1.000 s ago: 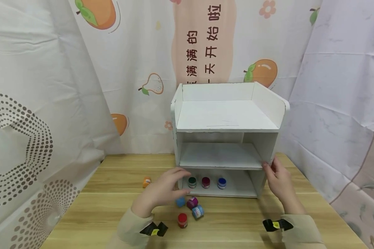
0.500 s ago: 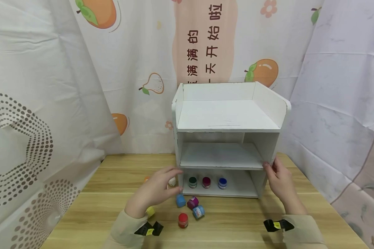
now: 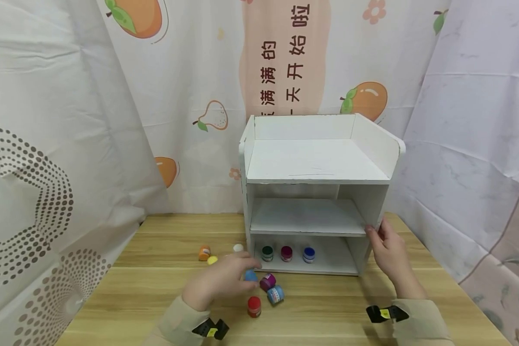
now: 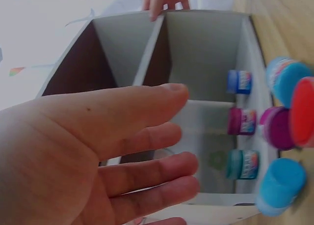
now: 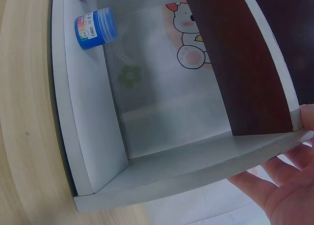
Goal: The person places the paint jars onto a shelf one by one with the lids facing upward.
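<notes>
A white shelf unit (image 3: 307, 181) stands on the table, with a green paint jar (image 3: 267, 253), a magenta jar (image 3: 286, 253) and a blue jar (image 3: 309, 255) upright on its bottom level. My left hand (image 3: 221, 280) hovers beside a blue jar (image 3: 251, 275), partly covering it in the head view. In the left wrist view its fingers (image 4: 152, 173) extend loosely and hold nothing. Close by are a purple jar (image 3: 267, 282), a light blue jar (image 3: 275, 294) and a red jar (image 3: 254, 306). My right hand (image 3: 391, 254) grips the unit's right side panel, thumb on the front edge.
Left of the unit lie an orange jar (image 3: 204, 253), a yellow jar (image 3: 212, 260) and a white-lidded jar (image 3: 238, 247). The wooden table (image 3: 324, 312) meets a printed curtain (image 3: 190, 158) at the back. Both middle shelf (image 3: 307, 216) and top level sit above the jars.
My left hand first draws back left from the shelf's front, then lowers towards the blue jar, uncovering the yellow and white jars. The right hand keeps its place on the panel.
</notes>
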Motion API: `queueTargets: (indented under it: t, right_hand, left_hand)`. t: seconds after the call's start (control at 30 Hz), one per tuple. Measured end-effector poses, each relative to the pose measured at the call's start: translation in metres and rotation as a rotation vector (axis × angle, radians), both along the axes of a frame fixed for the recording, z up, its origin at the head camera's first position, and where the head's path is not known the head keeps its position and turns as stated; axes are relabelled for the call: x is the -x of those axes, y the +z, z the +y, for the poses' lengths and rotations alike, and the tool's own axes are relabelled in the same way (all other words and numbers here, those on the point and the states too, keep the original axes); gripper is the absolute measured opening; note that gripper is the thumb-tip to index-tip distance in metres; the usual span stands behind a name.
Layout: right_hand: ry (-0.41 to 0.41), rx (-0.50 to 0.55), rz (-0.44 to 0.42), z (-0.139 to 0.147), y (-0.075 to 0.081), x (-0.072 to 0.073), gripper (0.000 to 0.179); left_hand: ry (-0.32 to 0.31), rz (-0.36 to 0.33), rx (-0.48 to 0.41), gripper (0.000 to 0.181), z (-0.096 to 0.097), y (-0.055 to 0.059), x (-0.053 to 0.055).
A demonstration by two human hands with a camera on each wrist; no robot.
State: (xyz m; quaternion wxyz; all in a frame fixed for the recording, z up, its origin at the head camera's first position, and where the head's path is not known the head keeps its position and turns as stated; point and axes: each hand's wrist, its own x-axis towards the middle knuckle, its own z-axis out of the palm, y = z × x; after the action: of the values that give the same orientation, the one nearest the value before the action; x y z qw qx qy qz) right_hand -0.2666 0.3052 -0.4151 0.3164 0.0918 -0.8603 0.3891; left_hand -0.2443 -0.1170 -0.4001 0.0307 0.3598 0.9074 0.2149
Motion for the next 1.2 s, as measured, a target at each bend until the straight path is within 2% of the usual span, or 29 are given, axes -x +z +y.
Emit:
queueTargets:
  t: [0.1,0.17,0.37,0.5,0.77,1.0,1.2]
  right_hand:
    - [-0.010,-0.008,-0.001,0.001,0.000,0.000,0.039]
    - [-0.019,-0.020,-0.005,0.001,-0.001,0.000,0.039]
    - [-0.009,-0.026,-0.012,0.002,-0.002,0.001,0.042]
    - [-0.007,-0.020,-0.010,0.001,-0.001,0.001,0.042]
    - [0.007,-0.003,-0.005,0.000,0.000,0.000,0.041]
    - [-0.005,-0.017,-0.007,0.002,-0.001,0.001,0.041]
    - [-0.007,-0.024,-0.006,0.002,-0.002,0.001,0.041]
  left_hand:
    - [0.001,-0.080,0.026,0.032,0.003,-0.006,-0.003]
    - [-0.009,-0.101,0.045,0.032,0.005,-0.008,-0.005]
    - [-0.048,-0.102,0.088,0.027,0.008,-0.014,-0.007]
    - [-0.049,-0.123,0.121,0.025,0.013,-0.018,-0.008]
    - [-0.033,-0.112,0.209,0.016,0.020,-0.029,-0.007]
    - [-0.031,-0.124,0.182,0.014,0.019,-0.029,-0.007]
    - [0.010,-0.161,0.157,0.015,0.011,-0.025,-0.004]
